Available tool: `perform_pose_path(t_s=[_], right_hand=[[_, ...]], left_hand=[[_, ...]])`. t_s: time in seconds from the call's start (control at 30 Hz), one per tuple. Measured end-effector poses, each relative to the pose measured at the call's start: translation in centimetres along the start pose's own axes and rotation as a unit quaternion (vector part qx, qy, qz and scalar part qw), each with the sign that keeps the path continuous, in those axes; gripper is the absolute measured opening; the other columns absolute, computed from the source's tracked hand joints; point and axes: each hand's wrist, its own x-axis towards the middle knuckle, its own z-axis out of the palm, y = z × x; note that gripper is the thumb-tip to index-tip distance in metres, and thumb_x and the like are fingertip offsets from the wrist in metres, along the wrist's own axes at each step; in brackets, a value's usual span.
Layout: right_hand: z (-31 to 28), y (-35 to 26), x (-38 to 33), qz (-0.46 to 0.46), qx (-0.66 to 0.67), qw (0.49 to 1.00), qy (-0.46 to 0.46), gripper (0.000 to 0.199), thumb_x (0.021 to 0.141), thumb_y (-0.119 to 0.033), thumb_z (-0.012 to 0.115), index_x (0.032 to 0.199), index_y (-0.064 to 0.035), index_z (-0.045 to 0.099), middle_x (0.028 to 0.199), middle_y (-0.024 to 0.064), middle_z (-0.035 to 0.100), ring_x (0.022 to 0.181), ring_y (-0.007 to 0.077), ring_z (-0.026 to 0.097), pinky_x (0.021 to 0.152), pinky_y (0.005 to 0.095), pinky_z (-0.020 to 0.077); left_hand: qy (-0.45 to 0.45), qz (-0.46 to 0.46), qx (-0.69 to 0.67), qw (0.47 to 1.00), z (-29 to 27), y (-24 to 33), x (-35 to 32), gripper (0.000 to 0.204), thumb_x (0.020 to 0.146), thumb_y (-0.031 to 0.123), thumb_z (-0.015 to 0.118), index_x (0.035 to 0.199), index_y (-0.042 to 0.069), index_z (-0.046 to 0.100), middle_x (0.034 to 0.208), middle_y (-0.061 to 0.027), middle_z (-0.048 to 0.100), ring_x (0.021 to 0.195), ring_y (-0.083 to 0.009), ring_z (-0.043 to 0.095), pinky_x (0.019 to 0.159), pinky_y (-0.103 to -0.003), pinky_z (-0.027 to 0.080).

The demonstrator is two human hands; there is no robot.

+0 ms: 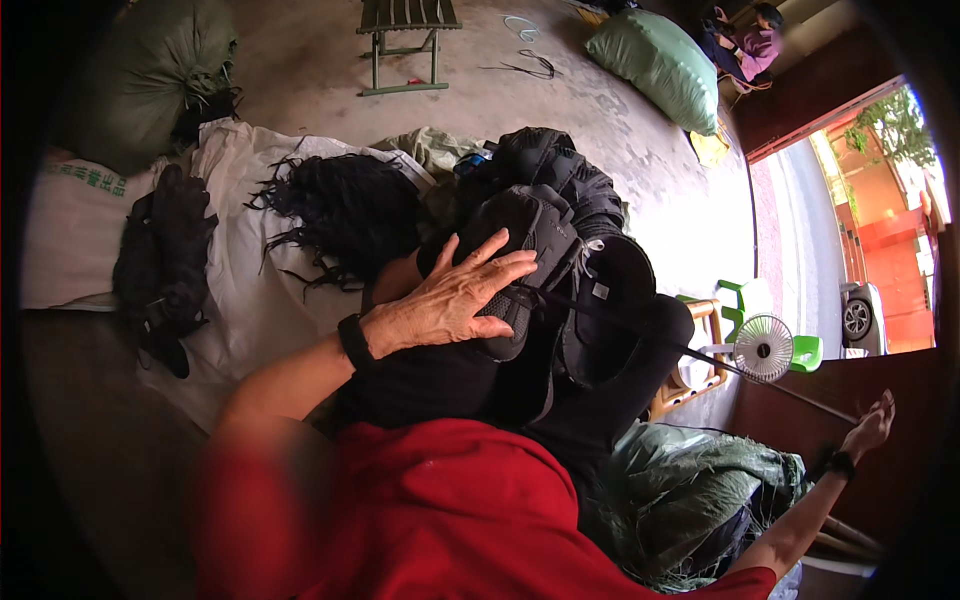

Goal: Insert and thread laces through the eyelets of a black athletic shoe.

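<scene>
A dark grey and black shoe (520,215) rests on my lap. My left hand (450,300) lies on its side with the fingers spread, pressing against it. From the shoe a long black lace (640,325) runs taut out to the right. My right hand (872,425) is stretched far to the right and closed around the lace's end. Just right of the shoe is another black shoe (610,280) with a pale tie on it. More black shoes (560,165) are heaped behind. A loose tangle of black laces (345,210) lies to the left.
A white sheet (240,180) covers the floor at left, with a black bundle (165,265) on it. Large green sacks (655,65) and a folding stool (408,45) stand farther off. A small fan (763,348) is at right, near a crumpled sack (700,490). A person (750,45) sits far back.
</scene>
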Motion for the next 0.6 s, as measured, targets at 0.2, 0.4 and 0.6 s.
perform_pose_path(t_s=[0.2,0.4,0.6], right_hand=[[19.2,-1.7,-15.6,0.063,-0.015,0.980,-0.186,0.031,0.088,-0.010,0.051,0.114,0.0014,0.064,0.092,0.0022,0.061,0.075,0.0083,0.053,0.065,0.0228,0.0444],[39.3,-19.3,-29.4,0.202,0.078,0.770,-0.600,0.030,0.101,-0.026,0.051,0.115,-0.0051,0.067,0.083,-0.0028,0.060,0.063,0.0031,0.047,0.055,0.0202,0.0367],[42.0,-17.2,-32.0,0.317,0.186,0.568,-0.736,0.028,0.103,-0.031,0.050,0.101,-0.0061,0.062,0.096,0.0015,0.066,0.061,0.0062,0.055,0.056,0.0205,0.0437]], left_hand=[[0.020,-0.019,-0.028,0.999,-0.2,-0.1,-0.4,0.082,0.079,0.037,0.076,0.148,0.017,0.035,0.156,-0.0009,0.033,0.150,-0.0290,0.014,0.115,-0.062,0.015],[0.052,0.004,-0.053,0.997,-0.1,0.1,-0.1,0.085,0.074,0.032,0.081,0.146,0.013,0.039,0.153,-0.0037,0.039,0.149,-0.0331,0.019,0.116,-0.052,0.022],[0.053,-0.012,-0.048,0.997,-0.4,0.9,0.2,0.084,0.071,0.024,0.083,0.144,0.011,0.041,0.152,-0.0055,0.040,0.147,-0.0351,0.021,0.116,-0.051,0.023]])
